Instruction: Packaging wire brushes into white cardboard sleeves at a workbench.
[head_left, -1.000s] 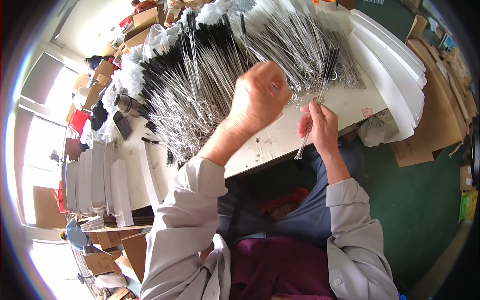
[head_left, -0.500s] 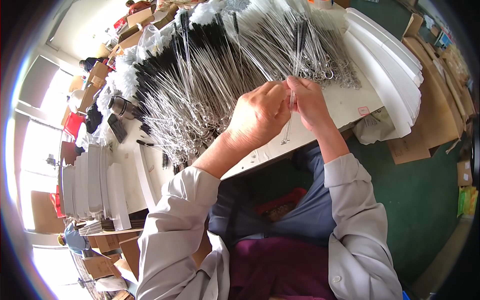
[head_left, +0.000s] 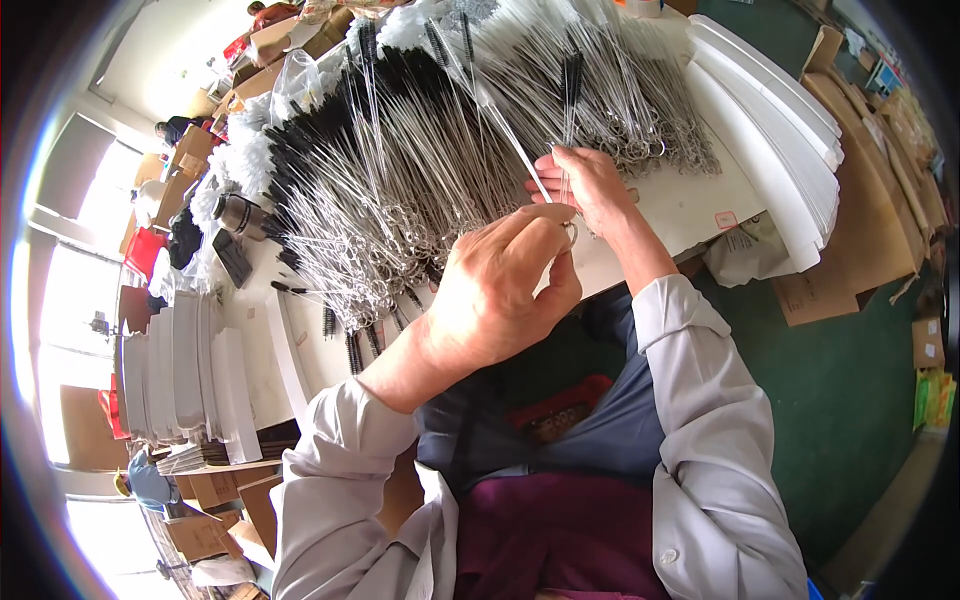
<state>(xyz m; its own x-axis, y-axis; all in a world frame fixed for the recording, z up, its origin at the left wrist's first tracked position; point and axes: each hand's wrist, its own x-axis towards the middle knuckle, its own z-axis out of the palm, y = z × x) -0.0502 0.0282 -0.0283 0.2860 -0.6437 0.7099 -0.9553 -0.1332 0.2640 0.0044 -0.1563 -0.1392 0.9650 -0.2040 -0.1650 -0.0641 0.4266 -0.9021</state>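
In the head view, the black-bristled brush pile (head_left: pixel 390 165) lies fanned across a pale table (head_left: pixel 685 212), its looped metal ends toward the person. The left hand (head_left: pixel 505 285) is just in front of the pile, at its right end; it is narrowed, the fingers pinched on the lower end of a wire brush (head_left: pixel 520 153), and a metal ring shows at the fingertips. This brush slants up and away over the pile. The right hand (head_left: pixel 592 190) is to the right of the pile, loosely closed, with thin stems between thumb and fingers; these belong to held brushes (head_left: pixel 571 82) whose black bristles point up, but I cannot tell how many there are. The two hands are close together, though whether they touch is unclear.

Just right of the pile spreads a batch of pale-tipped brushes (head_left: pixel 600 75), and farther right stand long white strips (head_left: pixel 770 130). Left of the pile are a metal flask (head_left: pixel 238 215) and a dark flat object (head_left: pixel 232 259). Some loose black brushes (head_left: pixel 354 352) lie by its near left edge, with a white stack (head_left: pixel 175 370) farther left
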